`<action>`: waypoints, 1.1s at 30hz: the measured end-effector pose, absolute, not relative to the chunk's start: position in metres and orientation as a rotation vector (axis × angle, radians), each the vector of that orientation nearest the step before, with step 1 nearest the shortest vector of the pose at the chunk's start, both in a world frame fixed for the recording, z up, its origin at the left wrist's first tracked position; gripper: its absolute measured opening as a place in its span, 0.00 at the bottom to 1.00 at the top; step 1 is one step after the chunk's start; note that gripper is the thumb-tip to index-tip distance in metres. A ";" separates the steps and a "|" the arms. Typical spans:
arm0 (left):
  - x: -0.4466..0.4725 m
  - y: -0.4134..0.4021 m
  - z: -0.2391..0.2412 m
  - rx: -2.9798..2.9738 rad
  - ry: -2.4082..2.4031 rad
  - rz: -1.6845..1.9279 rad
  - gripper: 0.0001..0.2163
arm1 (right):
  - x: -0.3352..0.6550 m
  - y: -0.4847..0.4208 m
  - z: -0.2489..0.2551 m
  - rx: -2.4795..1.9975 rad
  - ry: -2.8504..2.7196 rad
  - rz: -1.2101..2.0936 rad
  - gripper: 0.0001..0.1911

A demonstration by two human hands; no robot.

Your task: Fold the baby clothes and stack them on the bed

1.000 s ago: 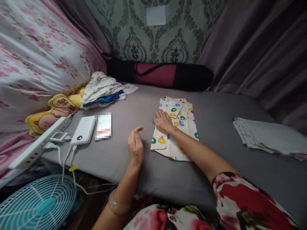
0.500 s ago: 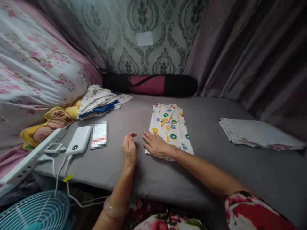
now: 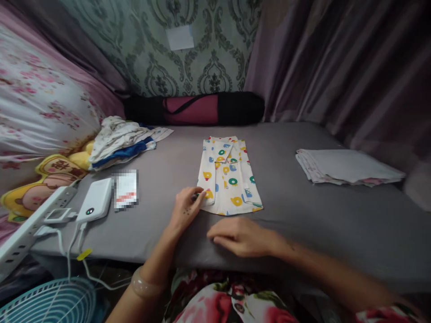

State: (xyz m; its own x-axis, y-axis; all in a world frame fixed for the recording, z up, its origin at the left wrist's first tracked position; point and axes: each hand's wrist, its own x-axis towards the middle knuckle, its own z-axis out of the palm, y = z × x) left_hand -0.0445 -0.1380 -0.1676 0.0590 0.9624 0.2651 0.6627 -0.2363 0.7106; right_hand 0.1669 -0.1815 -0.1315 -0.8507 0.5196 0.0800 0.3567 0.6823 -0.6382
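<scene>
A small folded white garment [image 3: 229,177] with coloured letter prints lies flat on the grey mattress [image 3: 296,211] in front of me. My left hand [image 3: 187,207] pinches the garment's near left corner between thumb and fingers. My right hand [image 3: 240,236] hovers just short of the garment's near edge, fingers stretched out and slightly blurred, holding nothing.
A pile of loose clothes [image 3: 121,139] lies at the left by a floral pillow [image 3: 40,107]. A white power bank [image 3: 96,199], a card [image 3: 125,190] and a power strip [image 3: 37,215] sit near left. Folded grey cloths [image 3: 343,166] lie right. A dark roll bag [image 3: 195,109] lines the wall; a fan [image 3: 47,303] stands below.
My right hand slid down off the garment toward me and now hovers before its near edge. My left hand moved right and took hold of the garment's near left corner.
</scene>
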 end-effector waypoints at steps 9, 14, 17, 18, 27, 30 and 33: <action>-0.033 -0.133 -0.157 2.291 1.503 0.445 0.11 | 0.233 -0.143 -0.159 -1.540 -2.302 0.411 0.06; -0.030 -0.132 -0.150 2.396 1.535 0.396 0.10 | 0.230 -0.146 -0.165 -1.550 -2.378 0.229 0.10; -0.028 -0.129 -0.146 2.381 1.512 0.424 0.12 | 0.228 -0.145 -0.160 -1.572 -2.380 0.204 0.11; -0.027 -0.128 -0.145 2.356 1.519 0.455 0.11 | 0.228 -0.144 -0.158 -1.573 -2.358 0.217 0.11; -0.038 -0.116 -0.145 2.327 1.424 0.544 0.17 | 0.236 -0.135 -0.149 -1.494 -2.372 0.365 0.15; -0.043 -0.101 -0.151 2.460 1.464 0.646 0.18 | 0.238 -0.124 -0.151 -1.443 -2.378 0.220 0.19; -0.039 -0.090 -0.163 2.627 1.381 0.466 0.22 | 0.234 -0.117 -0.160 -1.356 -2.517 0.160 0.26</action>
